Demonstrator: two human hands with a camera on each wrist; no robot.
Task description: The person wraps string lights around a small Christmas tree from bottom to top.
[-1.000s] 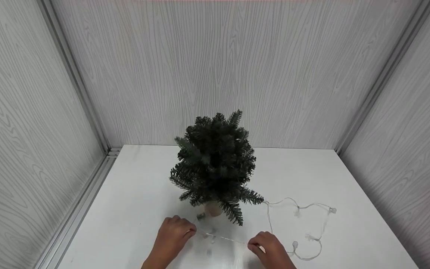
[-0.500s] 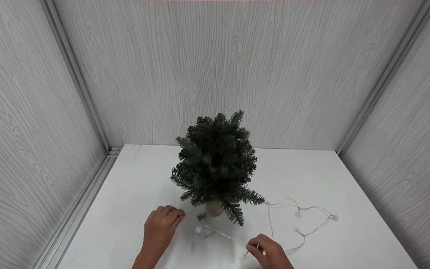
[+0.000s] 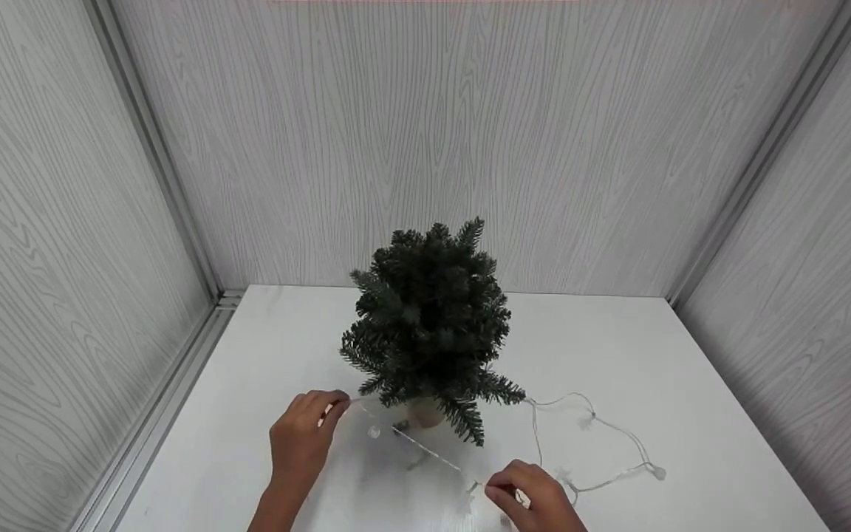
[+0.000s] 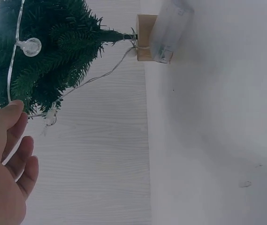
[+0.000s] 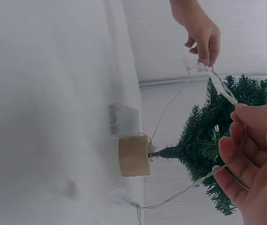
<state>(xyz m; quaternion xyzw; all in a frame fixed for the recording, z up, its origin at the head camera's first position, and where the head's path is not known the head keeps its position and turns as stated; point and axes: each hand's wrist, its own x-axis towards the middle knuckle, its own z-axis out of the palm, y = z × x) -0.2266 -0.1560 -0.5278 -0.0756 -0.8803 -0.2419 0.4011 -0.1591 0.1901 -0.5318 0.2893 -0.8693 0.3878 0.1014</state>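
Observation:
A small artificial Christmas tree (image 3: pixel 433 318) stands upright on a round wooden base (image 5: pixel 134 156). In front of it, a clear string of lights (image 3: pixel 429 449) slants between my two hands. My left hand (image 3: pixel 300 432) pinches the wire between thumb and forefinger at the tree's lower left. Lower and to the right, my right hand (image 3: pixel 535 493) pinches the same string, and its wire also runs across the curled fingers in the right wrist view. A clear bulb (image 4: pixel 30 47) hangs on the wire near the left hand. The clear battery box (image 4: pixel 171 30) sits against the wooden base.
A loose loop of light wire (image 3: pixel 621 428) lies on the white table (image 3: pixel 691 369) to the right, running to the tree's lower right branch. Wood-grained panels (image 3: pixel 425 133) enclose the table at the back and both sides.
My left hand has moved left and away from me, carrying the wire. The right hand has barely shifted, while the loop at the right has changed shape, with wire drawn toward the hands.

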